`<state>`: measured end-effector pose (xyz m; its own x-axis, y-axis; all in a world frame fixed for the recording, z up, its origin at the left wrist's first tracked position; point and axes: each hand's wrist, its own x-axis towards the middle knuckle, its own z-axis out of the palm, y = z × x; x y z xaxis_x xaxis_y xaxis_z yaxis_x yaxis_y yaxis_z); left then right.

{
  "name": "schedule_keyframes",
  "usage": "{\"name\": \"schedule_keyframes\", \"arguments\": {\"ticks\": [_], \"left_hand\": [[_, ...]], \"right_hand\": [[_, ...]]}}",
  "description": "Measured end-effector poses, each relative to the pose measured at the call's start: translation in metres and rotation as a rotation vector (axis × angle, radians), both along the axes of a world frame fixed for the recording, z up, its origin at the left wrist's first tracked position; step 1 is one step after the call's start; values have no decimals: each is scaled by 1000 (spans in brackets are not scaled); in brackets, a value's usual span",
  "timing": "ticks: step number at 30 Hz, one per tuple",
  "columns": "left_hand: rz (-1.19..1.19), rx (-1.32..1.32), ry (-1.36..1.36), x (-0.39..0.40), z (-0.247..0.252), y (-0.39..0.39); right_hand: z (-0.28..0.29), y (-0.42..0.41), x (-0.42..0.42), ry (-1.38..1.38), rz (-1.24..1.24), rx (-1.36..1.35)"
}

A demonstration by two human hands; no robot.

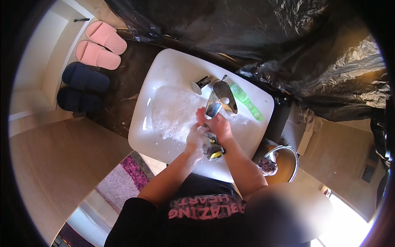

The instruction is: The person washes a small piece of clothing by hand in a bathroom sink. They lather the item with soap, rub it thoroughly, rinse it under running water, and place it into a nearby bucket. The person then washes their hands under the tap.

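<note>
Over a white washbasin [172,68], both hands are close together below a chrome faucet [226,97]. My left hand [195,140], covered in suds, grips a dark, soapy item with yellow parts [213,151], whose exact kind is unclear. My right hand [220,126] lies right under the spout, beside the upper end of that item. The spout partly covers its fingers, so whether it also holds the item cannot be told. White foam [176,114] spreads over the left half of the bowl.
A green plastic brush [247,102] lies on the basin's right ledge. Left of the faucet rests a drain plug [199,87]. A round container [287,163] with a crumpled cloth [268,166] stands at the right. Pink slippers [103,46] and dark slippers [83,88] line the left side. Black plastic sheeting [234,27] hangs behind.
</note>
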<state>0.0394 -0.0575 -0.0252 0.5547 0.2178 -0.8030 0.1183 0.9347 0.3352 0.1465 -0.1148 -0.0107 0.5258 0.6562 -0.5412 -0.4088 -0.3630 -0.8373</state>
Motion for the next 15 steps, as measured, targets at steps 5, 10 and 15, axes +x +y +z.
{"name": "schedule_keyframes", "arguments": {"ticks": [5, 10, 15], "left_hand": [[39, -83, -206, -20, -21, 2], [7, -104, -206, -29, -32, 8], [-112, -26, -100, -17, -18, 14]], "right_hand": [[-30, -4, -18, 913, -553, 629], [-47, -5, -27, 618, -337, 413], [-3, -12, -32, 465, -85, 187]]}}
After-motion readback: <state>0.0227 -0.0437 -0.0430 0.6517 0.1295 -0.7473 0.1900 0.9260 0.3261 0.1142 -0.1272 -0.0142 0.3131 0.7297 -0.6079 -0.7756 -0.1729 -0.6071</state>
